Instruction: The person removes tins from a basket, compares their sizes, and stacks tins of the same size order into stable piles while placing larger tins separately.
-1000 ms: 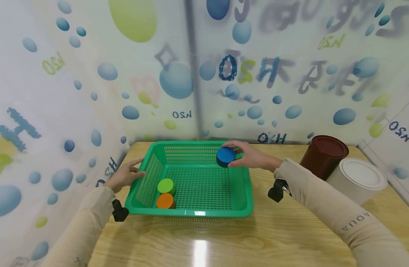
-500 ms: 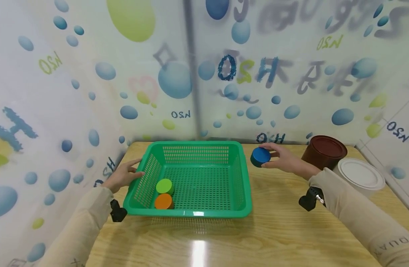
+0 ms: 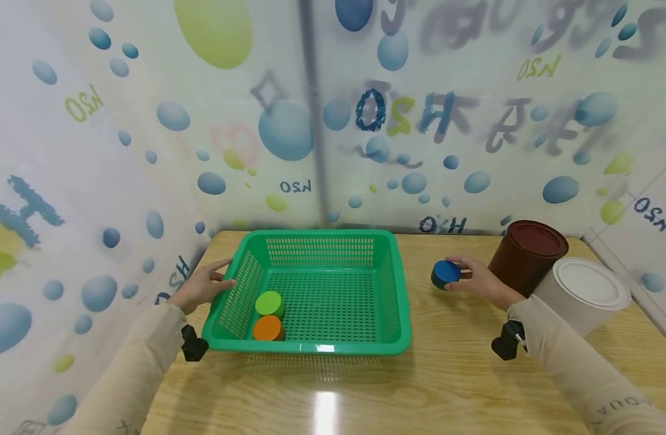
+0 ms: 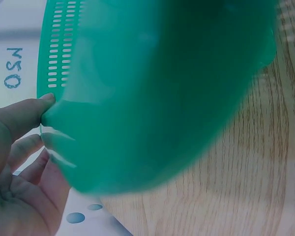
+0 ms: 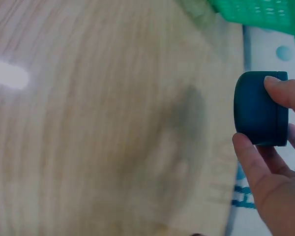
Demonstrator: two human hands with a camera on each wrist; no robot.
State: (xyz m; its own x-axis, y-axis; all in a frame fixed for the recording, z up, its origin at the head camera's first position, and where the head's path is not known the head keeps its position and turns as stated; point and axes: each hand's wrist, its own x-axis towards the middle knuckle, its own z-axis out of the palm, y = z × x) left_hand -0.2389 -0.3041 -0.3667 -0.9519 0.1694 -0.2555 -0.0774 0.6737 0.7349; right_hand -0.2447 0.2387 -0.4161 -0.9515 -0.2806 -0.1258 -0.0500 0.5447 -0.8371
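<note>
My right hand (image 3: 482, 283) pinches a short blue cylinder (image 3: 446, 275) to the right of the green plastic basket (image 3: 306, 346). In the right wrist view, thumb and fingers hold the blue cylinder (image 5: 258, 108) by its sides, a seam line near one end; it hangs above the wooden table with a shadow below. The left hand (image 3: 201, 287) grips the basket's left rim, thumb on one side and fingers on the other, as the left wrist view of the green basket (image 4: 137, 118) shows. Inside the basket's near left corner sit a lime-green cylinder (image 3: 269, 303) and an orange one (image 3: 268, 328).
A dark brown can (image 3: 529, 254) and a white can with a lid (image 3: 583, 293) stand close together at the right, just beyond the right forearm. The wooden table (image 3: 420, 386) ends at a patterned wall (image 3: 344, 175) behind the basket.
The right hand has carried the blue cylinder from over the basket's right side out to the right, then lower towards the table. The left hand stays on the rim.
</note>
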